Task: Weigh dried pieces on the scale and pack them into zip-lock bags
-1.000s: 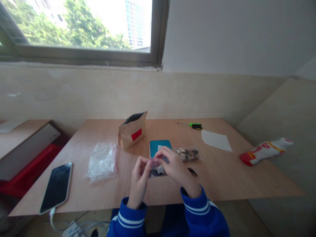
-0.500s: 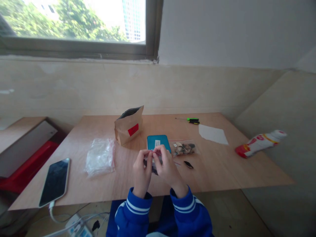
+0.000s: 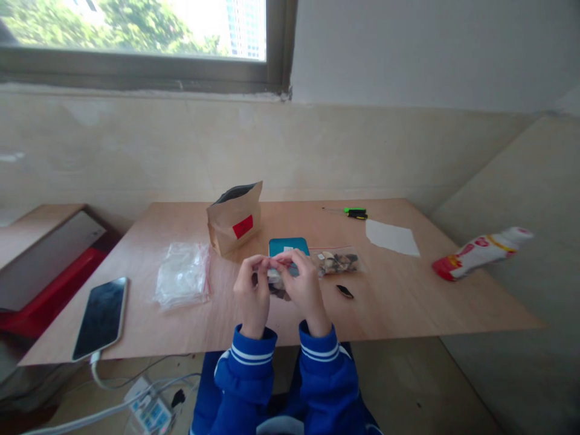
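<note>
Both hands pinch the red-edged top of a clear zip bag (image 3: 277, 289) holding dark and brownish pieces. My left hand (image 3: 252, 295) is closed on the bag's left part, thumb against fingers. To its right, my right hand (image 3: 304, 287) grips the same top edge, fingertips close to the left ones. The hands hide much of the bag. Just behind it lies a teal box (image 3: 290, 244) with a white label. Beside my right hand rests another filled zip bag (image 3: 338, 263) of brownish pieces. A small dark leaf-shaped piece (image 3: 345, 291) lies alone in front of that bag.
A brown paper pouch (image 3: 235, 223) stands open-topped at the back. Left of centre is a stack of clear zip bags (image 3: 182, 275), then a phone (image 3: 100, 318) on a cable. Screwdrivers (image 3: 356, 212), white paper (image 3: 392, 238) and a leaning bottle (image 3: 480, 254) are to the right.
Both hands have shifted slightly left with the bag, and my right hand's fingertips now sit along its red edge. The camera view has tilted down a little.
</note>
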A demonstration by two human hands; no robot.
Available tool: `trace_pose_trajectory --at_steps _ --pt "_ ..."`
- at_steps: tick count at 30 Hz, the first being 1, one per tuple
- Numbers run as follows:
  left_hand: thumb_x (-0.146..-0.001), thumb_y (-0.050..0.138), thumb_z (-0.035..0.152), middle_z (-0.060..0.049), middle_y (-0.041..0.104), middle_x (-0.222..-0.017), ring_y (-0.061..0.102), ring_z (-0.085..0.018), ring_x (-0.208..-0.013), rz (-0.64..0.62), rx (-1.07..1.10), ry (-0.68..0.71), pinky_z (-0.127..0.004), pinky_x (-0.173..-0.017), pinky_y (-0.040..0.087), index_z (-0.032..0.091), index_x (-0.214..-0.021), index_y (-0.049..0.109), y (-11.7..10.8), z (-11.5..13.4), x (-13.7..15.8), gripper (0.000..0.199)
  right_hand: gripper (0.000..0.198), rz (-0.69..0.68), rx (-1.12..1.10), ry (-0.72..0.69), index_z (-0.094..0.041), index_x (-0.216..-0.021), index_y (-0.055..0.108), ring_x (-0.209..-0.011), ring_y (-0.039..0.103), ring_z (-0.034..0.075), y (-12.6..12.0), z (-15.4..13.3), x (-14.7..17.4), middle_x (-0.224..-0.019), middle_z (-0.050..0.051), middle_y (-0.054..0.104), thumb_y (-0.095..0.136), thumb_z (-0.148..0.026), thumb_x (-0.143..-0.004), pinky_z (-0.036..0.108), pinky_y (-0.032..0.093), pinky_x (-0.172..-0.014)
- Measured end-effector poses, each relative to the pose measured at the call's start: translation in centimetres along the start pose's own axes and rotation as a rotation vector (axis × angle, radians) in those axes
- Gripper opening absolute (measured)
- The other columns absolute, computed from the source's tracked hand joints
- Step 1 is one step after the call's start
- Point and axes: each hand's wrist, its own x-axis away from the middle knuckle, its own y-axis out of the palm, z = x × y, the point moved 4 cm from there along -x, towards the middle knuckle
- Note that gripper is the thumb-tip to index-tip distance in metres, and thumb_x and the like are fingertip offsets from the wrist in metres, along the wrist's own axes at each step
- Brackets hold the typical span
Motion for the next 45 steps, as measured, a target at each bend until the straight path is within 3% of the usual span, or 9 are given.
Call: trace_pose_trajectory --at_steps 5,10,16,23,25,28,32,40,45 --pt "-0.09 0.053 0.032 0.0 0.061 -0.079 0.06 -0.012 -0.074 0.093 0.063 -0.06 -0.022 -0.068 0.047 0.02 -0.088 0.057 -2.1 -1.8 1.1 0.013 0.012 -0.055 0.028 -0.018 -0.022 -0.074 0.068 -0.077 0.061 0.018 0.3 2.4 2.0 -0.076 0.001 0.07 0.064 -0.024 -0.085 0.032 0.04 -0.077" --pt "-0.089 0.053 0.036 -0.001 0.063 -0.08 0.062 -0.013 -0.074 -0.092 0.135 -0.155 -0.024 -0.067 0.049 0.019 -0.089 0.057 -3.1 -3.2 2.5 0.017 0.019 -0.009 0.002 -0.016 -0.022 -0.07 0.066 -0.072 0.061 0.018 0.9 3.1 4.5 -0.071 0.001 0.07 0.059 -0.015 -0.086 0.033 0.04 -0.075" --pt "-0.085 0.06 0.037 -0.004 0.068 -0.085 0.064 -0.015 -0.076 -0.279 0.14 -0.198 -0.024 -0.064 0.05 0.019 -0.094 0.064 -2.1 -3.9 2.7 0.02 0.022 -0.037 0.087 -0.032 -0.022 -0.07 0.062 -0.071 0.057 0.018 0.2 2.8 4.9 -0.071 0.0 0.068 0.054 -0.013 -0.087 0.034 0.036 -0.075" --pt "-0.083 0.062 0.037 -0.002 0.068 -0.073 0.062 -0.014 -0.068 -0.205 0.035 -0.16 -0.023 -0.061 0.047 0.019 -0.078 0.066 -1.6 -4.1 2.9 0.019 0.011 -0.161 0.085 -0.021 -0.022 -0.097 0.062 -0.092 0.058 0.02 0.5 1.1 4.8 -0.094 0.003 0.068 0.055 -0.02 -0.089 0.036 0.035 -0.085" --pt "-0.083 0.062 0.037 -0.002 0.068 -0.074 0.062 -0.014 -0.068 -0.192 0.027 -0.17 -0.023 -0.059 0.046 0.019 -0.079 0.066 -1.7 -3.9 3.2 0.019 0.005 -0.117 0.068 -0.029 -0.021 -0.087 0.061 -0.085 0.059 0.019 0.6 0.8 4.9 -0.086 0.002 0.068 0.057 -0.023 -0.089 0.036 0.036 -0.084" --pt "-0.084 0.061 0.035 -0.002 0.068 -0.076 0.062 -0.014 -0.07 -0.206 0.049 -0.14 -0.023 -0.06 0.046 0.02 -0.081 0.067 -1.6 -3.1 3.5 0.016 0.019 -0.023 0.072 -0.053 -0.022 -0.073 0.059 -0.074 0.059 0.018 0.5 1.0 5.2 -0.071 0.0 0.067 0.053 -0.021 -0.091 0.035 0.037 -0.079" --pt "-0.085 0.06 0.03 -0.001 0.067 -0.076 0.061 -0.015 -0.072 -0.204 0.062 -0.025 -0.024 -0.064 0.047 0.021 -0.081 0.069 -1.5 -1.4 3.8 0.013 0.023 0.075 0.05 -0.08 -0.024 -0.072 0.062 -0.067 0.061 0.017 -0.2 1.0 5.4 -0.07 -0.002 0.07 0.051 -0.019 -0.091 0.036 0.039 -0.079" --pt "-0.085 0.06 0.026 0.001 0.067 -0.078 0.06 -0.013 -0.073 0.022 0.003 -0.028 -0.023 -0.065 0.045 0.022 -0.083 0.069 -3.3 -1.1 3.9 0.01 0.01 0.025 0.119 -0.134 -0.028 -0.079 0.07 -0.088 0.066 0.021 -1.6 1.0 5.2 -0.08 -0.001 0.074 0.064 -0.029 -0.086 0.043 0.036 -0.09" --pt "-0.085 0.061 0.029 0.0 0.069 -0.081 0.061 -0.014 -0.078 -0.017 -0.023 -0.039 -0.024 -0.07 0.047 0.023 -0.083 0.072 -3.7 -1.6 3.7 0.012 0.02 0.068 0.139 -0.113 -0.027 -0.072 0.07 -0.079 0.067 0.018 -2.3 2.3 5.5 -0.075 -0.002 0.073 0.06 -0.024 -0.089 0.043 0.036 -0.092"
